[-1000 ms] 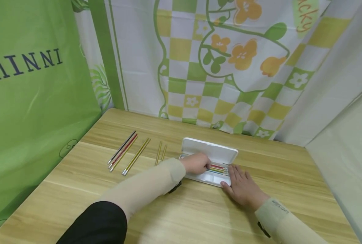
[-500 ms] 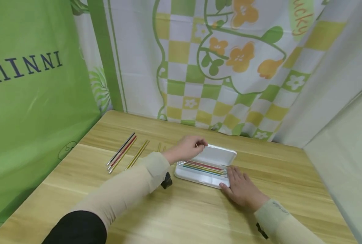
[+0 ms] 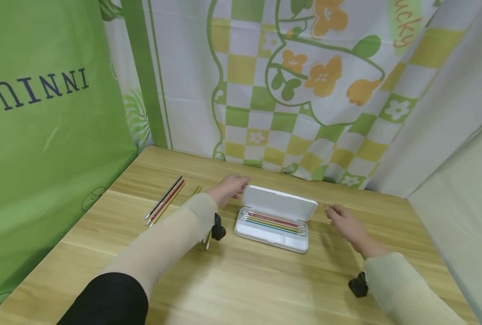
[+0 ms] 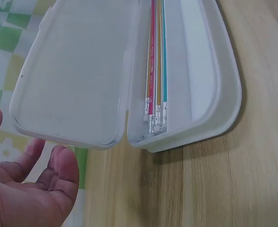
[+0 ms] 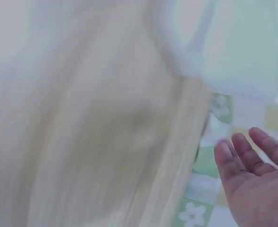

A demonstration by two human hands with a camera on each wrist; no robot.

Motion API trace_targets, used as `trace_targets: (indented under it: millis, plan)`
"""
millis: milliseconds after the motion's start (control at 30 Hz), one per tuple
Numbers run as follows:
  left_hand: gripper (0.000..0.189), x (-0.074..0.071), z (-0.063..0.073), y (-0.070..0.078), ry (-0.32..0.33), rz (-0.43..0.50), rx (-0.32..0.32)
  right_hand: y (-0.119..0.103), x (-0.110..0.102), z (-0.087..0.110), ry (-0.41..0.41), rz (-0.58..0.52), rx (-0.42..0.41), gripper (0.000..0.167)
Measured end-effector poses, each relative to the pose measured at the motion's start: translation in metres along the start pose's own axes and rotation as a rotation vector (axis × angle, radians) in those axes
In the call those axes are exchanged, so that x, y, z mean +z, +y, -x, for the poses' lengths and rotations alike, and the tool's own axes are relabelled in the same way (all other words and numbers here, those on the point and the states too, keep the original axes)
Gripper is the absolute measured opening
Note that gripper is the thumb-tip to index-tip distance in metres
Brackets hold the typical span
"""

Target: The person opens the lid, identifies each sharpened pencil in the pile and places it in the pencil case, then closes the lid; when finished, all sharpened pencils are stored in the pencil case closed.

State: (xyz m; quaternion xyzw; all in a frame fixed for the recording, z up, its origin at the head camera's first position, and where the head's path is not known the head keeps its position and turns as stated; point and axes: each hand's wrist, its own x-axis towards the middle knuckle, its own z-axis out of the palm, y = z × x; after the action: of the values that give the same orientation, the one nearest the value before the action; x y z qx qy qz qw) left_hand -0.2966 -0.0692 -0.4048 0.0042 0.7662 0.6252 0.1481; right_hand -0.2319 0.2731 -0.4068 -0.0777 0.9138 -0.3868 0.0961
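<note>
A white pencil case (image 3: 261,237) lies on the table with its lid (image 3: 279,201) tilted up at the back. Several pencils (image 3: 273,221), among them red, yellow and teal ones, lie side by side in its rear compartment; the front compartment shows bare white. Just off the lid's left end is my left hand (image 3: 229,187), its fingers loosely bent with nothing between them; the left wrist view shows its fingertips close to the lid's corner. My right hand (image 3: 346,223) is raised to the right of the case, fingers relaxed and holding nothing.
Left of the case, black, red and yellow pencils (image 3: 165,202) lie in a row on the wooden table (image 3: 257,289). More yellow pencils (image 3: 194,192) are partly hidden behind my left sleeve. A patterned curtain (image 3: 261,99) hangs along the table's back edge.
My left hand has come out of the case and moved left, to the lid's left end. My right hand has left the case's right end and lifted away to the right.
</note>
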Motion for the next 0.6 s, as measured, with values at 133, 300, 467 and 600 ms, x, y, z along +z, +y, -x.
trace_targets:
  millis: [133, 300, 467, 600]
  plan:
    - [0.032, -0.002, -0.007, -0.007, -0.034, 0.038, -0.069, -0.010, -0.001, -0.005, -0.064, -0.330, 0.114, 0.064]
    - [0.053, -0.004, 0.000, -0.011, -0.092, -0.008, -0.099, -0.016, 0.008, -0.006, -0.125, -0.387, 0.148, 0.070]
    - [0.072, -0.008, 0.015, -0.019, -0.140, -0.002, -0.129, -0.014, 0.003, -0.002, -0.255, -0.364, 0.159, 0.075]
    - [0.065, -0.007, 0.027, -0.029, -0.177, 0.061, -0.140, -0.001, 0.000, 0.003, -0.367, -0.424, 0.132, 0.073]
